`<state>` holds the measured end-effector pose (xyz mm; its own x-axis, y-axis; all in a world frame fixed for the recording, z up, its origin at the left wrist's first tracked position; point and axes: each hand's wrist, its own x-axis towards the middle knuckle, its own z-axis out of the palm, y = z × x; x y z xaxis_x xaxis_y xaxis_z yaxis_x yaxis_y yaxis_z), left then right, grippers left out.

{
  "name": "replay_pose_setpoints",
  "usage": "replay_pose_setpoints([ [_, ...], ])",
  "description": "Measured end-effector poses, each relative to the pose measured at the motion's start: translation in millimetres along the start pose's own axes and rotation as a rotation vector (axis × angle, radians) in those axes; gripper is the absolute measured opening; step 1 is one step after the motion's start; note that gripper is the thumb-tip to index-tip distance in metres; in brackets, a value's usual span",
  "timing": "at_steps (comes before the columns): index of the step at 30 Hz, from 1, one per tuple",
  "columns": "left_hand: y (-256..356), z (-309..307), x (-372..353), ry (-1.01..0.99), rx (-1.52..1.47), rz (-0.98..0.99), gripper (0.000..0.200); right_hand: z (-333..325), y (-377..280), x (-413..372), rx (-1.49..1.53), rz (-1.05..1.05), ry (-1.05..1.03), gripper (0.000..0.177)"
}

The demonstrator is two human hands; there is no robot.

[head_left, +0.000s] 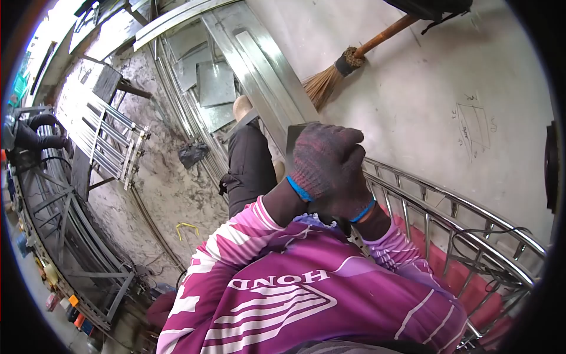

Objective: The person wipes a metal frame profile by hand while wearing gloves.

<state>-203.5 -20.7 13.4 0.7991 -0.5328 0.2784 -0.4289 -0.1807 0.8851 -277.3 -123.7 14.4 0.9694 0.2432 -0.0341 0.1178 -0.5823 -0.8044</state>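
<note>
Both my hands wear dark knitted gloves with blue cuffs and are pressed together in front of my chest. My left hand [326, 158] lies on top, its fingers curled shut. A dark flat metal piece [294, 133] sticks out from its upper left edge. My right hand [349, 206] sits beneath the left one and is mostly covered, so its grip is hidden. The sleeves of my pink and purple jersey [283, 295] run up to both wrists. My leg in black trousers [250, 168] stretches away above the hands.
A curved stainless steel railing [448, 218] runs along the right, over something red. Long steel profiles and sheets [259, 65] lean at the top. A broom [345, 62] lies on the concrete floor. Metal frames [112, 138] stand at left, where another person [35, 135] crouches.
</note>
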Motion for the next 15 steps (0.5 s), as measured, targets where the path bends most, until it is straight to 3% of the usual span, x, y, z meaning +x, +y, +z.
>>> replay_pose_setpoints([
  [1, 2, -3, 1, -0.121, -0.001, -0.012, 0.025, -10, -19, 4, -0.09, -0.039, 0.058, 0.052],
  [3, -14, -13, 16, -0.038, -0.057, -0.013, 0.027, -11, -21, 19, -0.18, -0.088, 0.116, 0.051],
  [5, -31, -38, 41, 0.036, -0.165, -0.115, 0.031, 3, 4, 56, -0.297, 0.04, 0.025, 0.056],
  [7, -62, -60, 78, 0.084, -0.208, -0.272, 0.034, 5, 26, 118, -0.562, -0.046, 0.146, 0.047],
  [11, -114, -114, 162, 0.145, -0.237, -0.268, 0.033, -28, -15, 226, -0.851, 0.252, -0.214, 0.039],
  [15, -112, -113, 166, 0.131, -0.241, -0.306, 0.033, -31, -17, 225, -0.889, 0.242, -0.19, 0.04],
])
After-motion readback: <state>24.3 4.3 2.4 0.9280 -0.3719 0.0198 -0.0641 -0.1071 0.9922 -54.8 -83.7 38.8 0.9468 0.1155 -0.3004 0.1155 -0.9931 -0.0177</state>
